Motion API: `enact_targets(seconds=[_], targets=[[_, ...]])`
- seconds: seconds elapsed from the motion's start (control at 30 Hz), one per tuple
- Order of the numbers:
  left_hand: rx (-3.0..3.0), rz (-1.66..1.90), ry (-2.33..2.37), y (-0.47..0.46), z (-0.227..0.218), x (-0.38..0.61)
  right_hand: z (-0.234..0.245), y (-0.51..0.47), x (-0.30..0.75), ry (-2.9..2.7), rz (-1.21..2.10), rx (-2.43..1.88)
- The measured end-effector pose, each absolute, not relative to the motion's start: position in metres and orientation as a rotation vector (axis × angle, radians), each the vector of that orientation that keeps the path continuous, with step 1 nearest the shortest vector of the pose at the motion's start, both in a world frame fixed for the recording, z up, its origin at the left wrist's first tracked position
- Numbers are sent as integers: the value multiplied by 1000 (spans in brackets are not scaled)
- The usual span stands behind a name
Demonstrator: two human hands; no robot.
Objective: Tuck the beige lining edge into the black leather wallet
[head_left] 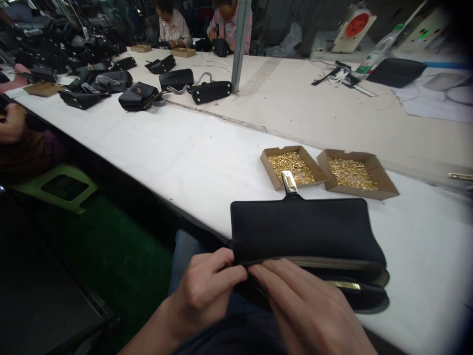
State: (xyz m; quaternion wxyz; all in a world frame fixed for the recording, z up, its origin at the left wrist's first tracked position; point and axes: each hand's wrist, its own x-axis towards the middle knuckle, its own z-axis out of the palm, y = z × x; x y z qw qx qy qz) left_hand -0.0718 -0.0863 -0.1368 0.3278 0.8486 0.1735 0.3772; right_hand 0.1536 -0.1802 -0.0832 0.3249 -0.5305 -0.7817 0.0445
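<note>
A black handbag (301,224) lies at the table's front edge with its flap laid open toward the far side. On the flap's tab sits a gold metal clasp plate (289,181). The bag's inside shows a beige lining and a gold zipper (345,285). My left hand (207,283) is closed on the bag's left edge, thumb and forefinger pinched near the flap's fold. Beside it, my right hand (303,301) rests over the bag's opening, its fingertips pressed together at the same left corner. Whatever small part lies between the fingertips is hidden.
Two cardboard trays, a left one (273,172) and a right one (388,185), hold small gold fittings just beyond the bag. Several black handbags (138,96) lie farther left. A metal post (240,49) rises from the table. Co-workers sit across and to the left, near a green stool (83,195).
</note>
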Motion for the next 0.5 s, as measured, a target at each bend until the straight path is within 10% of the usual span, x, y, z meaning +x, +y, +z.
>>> enact_targets(seconds=[0.5], targets=[[2274, 1081, 468, -86, -145, -65, -72, -180, 153, -2083, 245, -1519]])
